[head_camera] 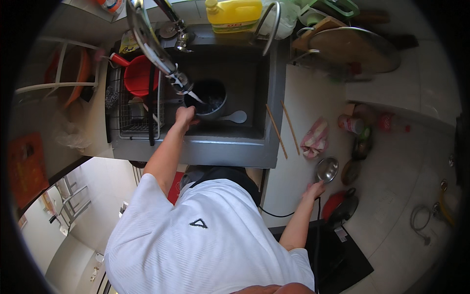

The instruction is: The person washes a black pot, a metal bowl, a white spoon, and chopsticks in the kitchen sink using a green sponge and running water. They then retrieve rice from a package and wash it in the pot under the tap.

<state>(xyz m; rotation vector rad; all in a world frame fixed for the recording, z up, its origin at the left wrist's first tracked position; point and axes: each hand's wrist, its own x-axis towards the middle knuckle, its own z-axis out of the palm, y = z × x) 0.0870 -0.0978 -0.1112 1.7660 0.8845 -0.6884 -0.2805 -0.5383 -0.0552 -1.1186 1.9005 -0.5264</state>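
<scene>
My left hand (pixel 186 115) is at the near left rim of a dark pot (pixel 205 90) in the sink (pixel 249 73), its fingers curled at the rim or handle. Water runs from the pull-down faucet spout (pixel 180 82) into the pot. A white spoon or ladle (pixel 238 117) lies beside the pot on the sink floor. On the counter to the right, my right hand (pixel 315 190) touches the near edge of a small metal bowl (pixel 326 169); its fingers are too small to make out fully. The bowl lies near a pink and white cloth (pixel 315 139).
Two wooden chopsticks (pixel 277 131) lie by the sink's right edge. A wire rack (pixel 141 126) with a red strainer or pan (pixel 141 75) spans the sink's left side. A red lidded pot (pixel 336 204), a cooktop (pixel 341 253) and a black cord (pixel 277 215) are at the right.
</scene>
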